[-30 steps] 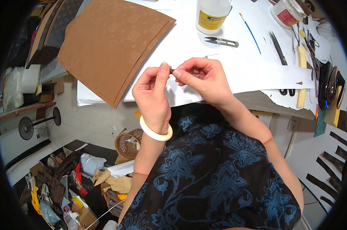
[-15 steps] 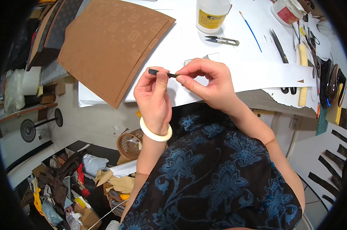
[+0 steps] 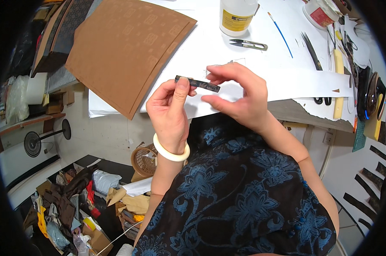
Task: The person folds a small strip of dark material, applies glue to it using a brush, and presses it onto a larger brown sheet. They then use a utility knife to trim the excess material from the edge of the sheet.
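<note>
Pinched between the thumb and fingers of my left hand [image 3: 171, 101] is a short, narrow dark strip [image 3: 205, 85] with a mottled face, perhaps leather or fabric. Its free end points right, over the white paper [image 3: 188, 104]. My right hand [image 3: 244, 94] is just beyond that end, thumb and fingers apart with nothing between them. Partly hidden behind my right fingers lies a small drawn or cut outline on the paper. To the left are large brown patterned sheets [image 3: 129, 51], stacked with their edges offset.
Thread snips [image 3: 248, 45], a white tub with a yellow label [image 3: 235, 21] and a thin blue brush [image 3: 280, 34] lie beyond my hands. Dark scissors [image 3: 312, 51] and a yellow bar [image 3: 337, 85] are at the right. A wicker basket [image 3: 141, 161] stands below the table edge.
My right thumb and fingers have come off the dark strip and spread apart. The strip now shows its broader face, still held in my left hand.
</note>
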The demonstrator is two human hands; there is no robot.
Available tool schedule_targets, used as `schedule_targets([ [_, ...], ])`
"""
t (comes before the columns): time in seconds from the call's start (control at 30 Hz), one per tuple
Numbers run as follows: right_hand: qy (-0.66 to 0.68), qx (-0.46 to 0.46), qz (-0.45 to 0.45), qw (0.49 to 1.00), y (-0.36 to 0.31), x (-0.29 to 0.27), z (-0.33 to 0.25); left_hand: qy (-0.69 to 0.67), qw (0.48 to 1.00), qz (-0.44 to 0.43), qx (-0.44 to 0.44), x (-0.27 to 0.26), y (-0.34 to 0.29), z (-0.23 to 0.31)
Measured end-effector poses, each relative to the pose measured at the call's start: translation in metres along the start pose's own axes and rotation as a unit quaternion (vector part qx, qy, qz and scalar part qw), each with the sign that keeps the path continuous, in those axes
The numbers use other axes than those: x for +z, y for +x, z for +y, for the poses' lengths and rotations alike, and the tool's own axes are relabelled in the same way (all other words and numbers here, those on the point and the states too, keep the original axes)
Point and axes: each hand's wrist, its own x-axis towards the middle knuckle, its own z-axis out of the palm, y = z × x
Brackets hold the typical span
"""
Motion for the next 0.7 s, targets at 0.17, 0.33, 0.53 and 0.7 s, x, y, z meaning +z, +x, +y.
schedule_targets([
  [0.17, 0.282, 0.313, -0.075, 0.904, -0.001, -0.004, -0.001, 0.064, 0.998, -0.012, 0.013, -0.002, -0.002, -0.001],
  [0.33, 0.27, 0.33, -0.09, 0.9, -0.005, -0.002, -0.001, 0.095, 0.995, 0.005, 0.023, -0.003, -0.004, -0.005],
  [0.53, 0.267, 0.362, -0.126, 0.884, -0.013, -0.001, 0.009, 0.096, 0.995, 0.009, -0.012, -0.012, -0.009, -0.012],
  [0.7, 0.208, 0.315, -0.143, 0.915, -0.011, 0.012, 0.012, 0.102, 0.994, -0.008, -0.027, -0.023, -0.009, -0.01],
])
